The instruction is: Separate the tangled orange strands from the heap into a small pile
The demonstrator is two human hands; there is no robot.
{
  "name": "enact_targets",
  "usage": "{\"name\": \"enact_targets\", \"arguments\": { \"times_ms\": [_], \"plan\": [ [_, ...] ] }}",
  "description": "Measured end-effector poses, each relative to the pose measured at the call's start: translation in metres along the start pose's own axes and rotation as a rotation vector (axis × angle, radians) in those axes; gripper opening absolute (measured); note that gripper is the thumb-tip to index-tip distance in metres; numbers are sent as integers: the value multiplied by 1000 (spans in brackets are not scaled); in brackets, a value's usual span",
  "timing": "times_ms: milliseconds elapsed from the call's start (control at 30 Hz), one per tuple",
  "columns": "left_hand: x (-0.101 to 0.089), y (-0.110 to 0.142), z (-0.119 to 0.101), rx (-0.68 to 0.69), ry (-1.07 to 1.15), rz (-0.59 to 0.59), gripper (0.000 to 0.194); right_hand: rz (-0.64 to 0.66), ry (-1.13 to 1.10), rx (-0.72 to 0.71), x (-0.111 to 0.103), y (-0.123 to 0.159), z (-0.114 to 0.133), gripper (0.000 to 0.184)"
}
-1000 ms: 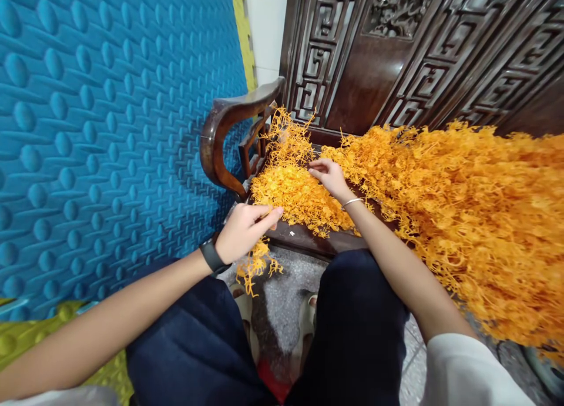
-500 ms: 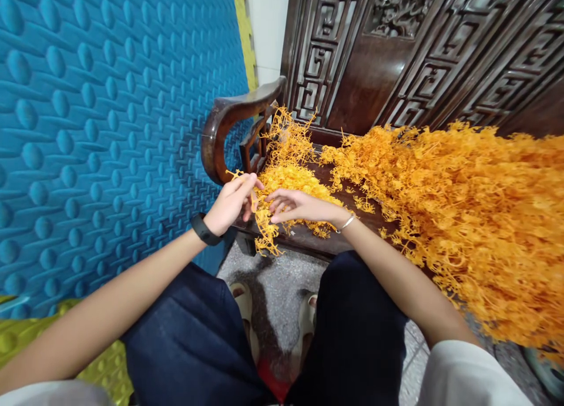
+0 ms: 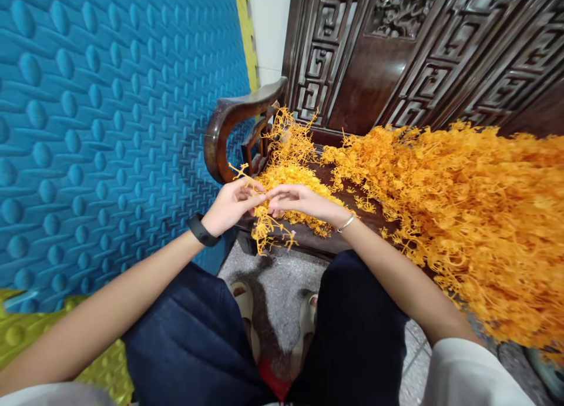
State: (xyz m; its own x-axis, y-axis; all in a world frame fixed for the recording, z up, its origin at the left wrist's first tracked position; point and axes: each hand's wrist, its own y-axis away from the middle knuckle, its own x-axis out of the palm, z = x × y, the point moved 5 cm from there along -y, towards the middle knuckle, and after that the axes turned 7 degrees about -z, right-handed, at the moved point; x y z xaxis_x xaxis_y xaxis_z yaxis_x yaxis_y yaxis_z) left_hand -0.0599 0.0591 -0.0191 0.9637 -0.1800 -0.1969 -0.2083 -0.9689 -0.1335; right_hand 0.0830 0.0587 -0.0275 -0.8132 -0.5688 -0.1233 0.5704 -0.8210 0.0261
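Bench [image 3: 365, 89] of carved wood bears orange heaps [image 3: 476, 218] beside a blue mat [image 3: 110, 130]. From afar I see the left hand [image 3: 233, 206] pinching an orange sprig [image 3: 263, 227] over the bench's front edge, the right hand [image 3: 306, 201] meeting it, grip unclear.

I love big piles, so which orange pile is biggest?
The orange heap on the right, reaching the picture's edge; the pile by the armrest is much smaller.

On the bench [image 3: 368, 91], strands [image 3: 476, 218] lie right of the armrest [image 3: 215, 138]
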Motion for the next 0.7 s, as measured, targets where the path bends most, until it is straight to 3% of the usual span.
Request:
{"name": "enact_targets", "arguments": {
  "times_ms": [167,400,700],
  "plan": [
    [2,2,-6,72,-23,9,24,-59,39,-35,7,-4,-4,18],
    [4,1,-4,-23,31,46,41,-158,-25,-62,3,-3,0,10],
    [4,3,-5,-39,61,79,31,-330,-106,-52,-9,-7,-4,14]
  ]
}}
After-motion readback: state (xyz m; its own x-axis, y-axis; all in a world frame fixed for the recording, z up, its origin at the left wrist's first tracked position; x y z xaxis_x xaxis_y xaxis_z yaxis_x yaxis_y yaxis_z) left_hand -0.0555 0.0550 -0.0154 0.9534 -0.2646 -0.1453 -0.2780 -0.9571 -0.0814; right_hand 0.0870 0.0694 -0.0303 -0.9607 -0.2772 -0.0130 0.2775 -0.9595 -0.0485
